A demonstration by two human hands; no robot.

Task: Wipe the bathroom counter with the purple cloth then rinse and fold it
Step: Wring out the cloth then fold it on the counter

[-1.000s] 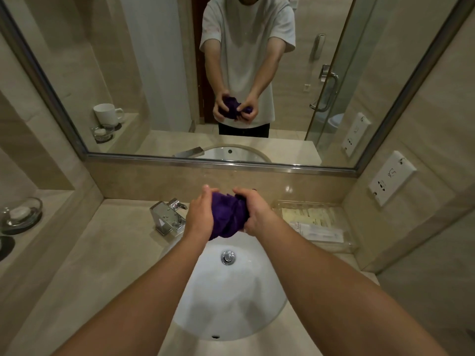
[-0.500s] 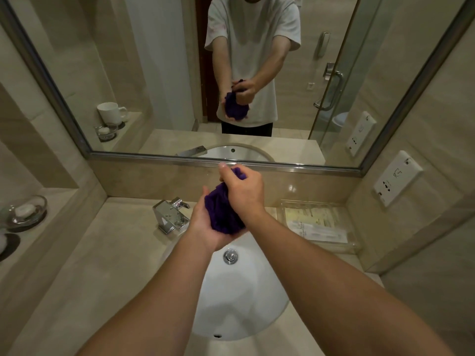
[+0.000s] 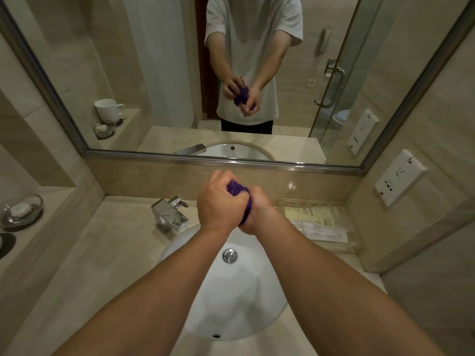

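Over the beige stone bench and its white oval ceramic basin, we record a change in grip orientation. The left hand now sits higher and farther from us. The right hand sits lower and nearer, with the two hands pressed together. Half a second earlier the right hand was on top of the bundle and the left cupped it from beneath. One second earlier both were level, side by side. Both hands are clenched round the cloth. We judge this alternating rotation to be wringing: rinsing appears finished or nearly so, and folding is not yet begun. No water is visible at the chrome square faucet.

The purple fabric cloth is held in the air above the rear of the basin, clear of the bench. It is compressed into a tight twisted bundle. Only a short bulge shows between the fists, plus a narrow strip along the right palm edge. We cannot make out any drips.
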